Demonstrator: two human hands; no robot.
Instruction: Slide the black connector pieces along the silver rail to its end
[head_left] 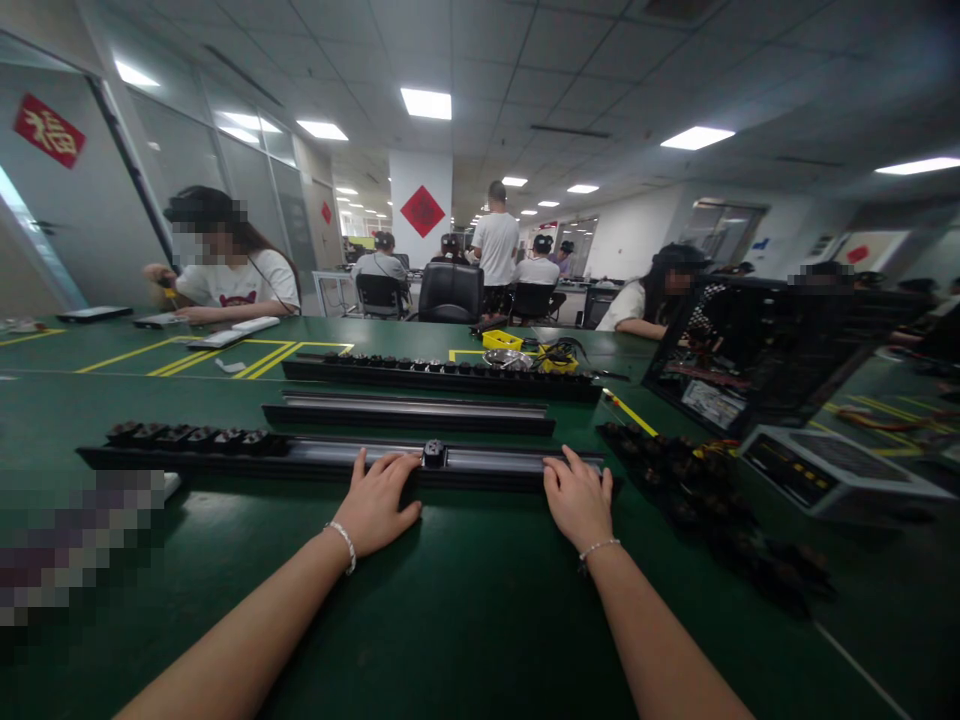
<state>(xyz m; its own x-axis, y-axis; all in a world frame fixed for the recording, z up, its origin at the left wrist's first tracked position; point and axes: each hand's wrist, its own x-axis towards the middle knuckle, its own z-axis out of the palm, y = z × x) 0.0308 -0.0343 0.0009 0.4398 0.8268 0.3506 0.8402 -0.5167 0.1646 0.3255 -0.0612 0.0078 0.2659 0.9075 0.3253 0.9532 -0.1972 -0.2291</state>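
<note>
Head view shows your left hand (379,500) and right hand (577,497) pressing flat on the long rail (487,462), apparently to steady it; fingers spread, gripping nothing. One socket module (434,454) sits between them.

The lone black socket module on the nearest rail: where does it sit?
In the head view, the socket module sits mid-rail on the nearest rail, beside the left hand, with the right hand further right.

Both forearms reached forward, bare, converging slightly. Left hand (377,500) lay palm down, fingers spread and extended forward, thumb out to the right; beaded bracelet at wrist. Right hand (577,497) also palm down, fingers extended, loosely together; thin bracelet at wrist. Neither hand closed in a grasp.
</note>
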